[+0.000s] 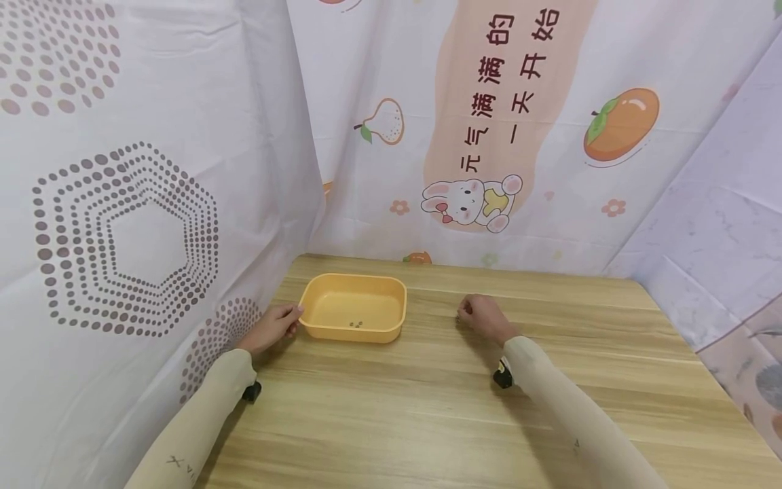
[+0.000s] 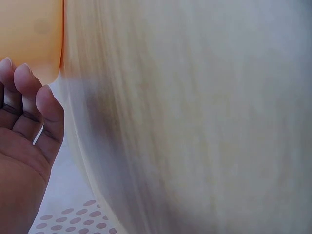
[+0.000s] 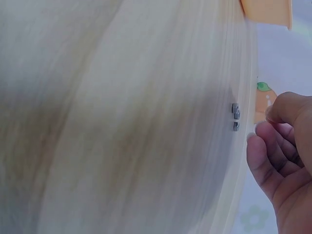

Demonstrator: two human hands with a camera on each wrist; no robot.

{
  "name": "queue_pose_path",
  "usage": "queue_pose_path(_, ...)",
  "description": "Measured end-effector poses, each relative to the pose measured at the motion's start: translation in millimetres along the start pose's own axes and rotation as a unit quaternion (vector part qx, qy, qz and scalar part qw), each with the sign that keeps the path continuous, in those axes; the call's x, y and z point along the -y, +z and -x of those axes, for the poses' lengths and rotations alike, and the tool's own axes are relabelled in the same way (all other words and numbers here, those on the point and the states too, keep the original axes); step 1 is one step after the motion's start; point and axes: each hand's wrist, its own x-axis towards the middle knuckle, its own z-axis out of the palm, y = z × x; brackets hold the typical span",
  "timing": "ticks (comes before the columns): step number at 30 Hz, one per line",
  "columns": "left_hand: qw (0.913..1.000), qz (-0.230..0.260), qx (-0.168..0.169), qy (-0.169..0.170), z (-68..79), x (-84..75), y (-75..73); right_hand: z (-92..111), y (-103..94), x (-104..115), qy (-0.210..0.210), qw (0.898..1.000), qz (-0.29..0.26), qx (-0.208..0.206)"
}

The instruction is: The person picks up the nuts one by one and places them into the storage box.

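Note:
My left hand (image 1: 273,328) holds a yellow plastic tray (image 1: 391,334) by its left edge, thumb at the rim. In the left wrist view, curled fingers (image 2: 48,105) of that hand lie against the side of the tray (image 2: 29,29). A few small metal pieces that look like nuts (image 1: 357,326) lie on the tray floor. Right of the tray, my right hand (image 1: 487,318) is low over the table with its fingers bent. Three small metal nuts (image 3: 236,115) sit close together beside its fingertips. Whether its thumb and forefinger pinch anything is hidden.
Everything stands on a wood-grain table (image 1: 391,407). A patterned white curtain (image 1: 153,238) hangs along the left side, close to the left arm. Another printed curtain (image 1: 366,190) closes off the back edge, and a marbled sheet (image 1: 690,238) hangs at the right.

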Motion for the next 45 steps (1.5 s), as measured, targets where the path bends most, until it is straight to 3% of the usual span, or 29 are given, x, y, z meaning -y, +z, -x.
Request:
queue_pose_path(14, 0.9997, 0.004, -0.024, 0.007, 2.0, 2.5, 1.2, -6, 1.9, 21, -0.032, 0.999, -0.018, -0.009)
queue_pose_path(45, 0.9996, 0.002, -0.017, 0.023, 1.4, 3.1, 0.6, -11, 7.9, 54, -0.039, 0.998, -0.049, 0.011)
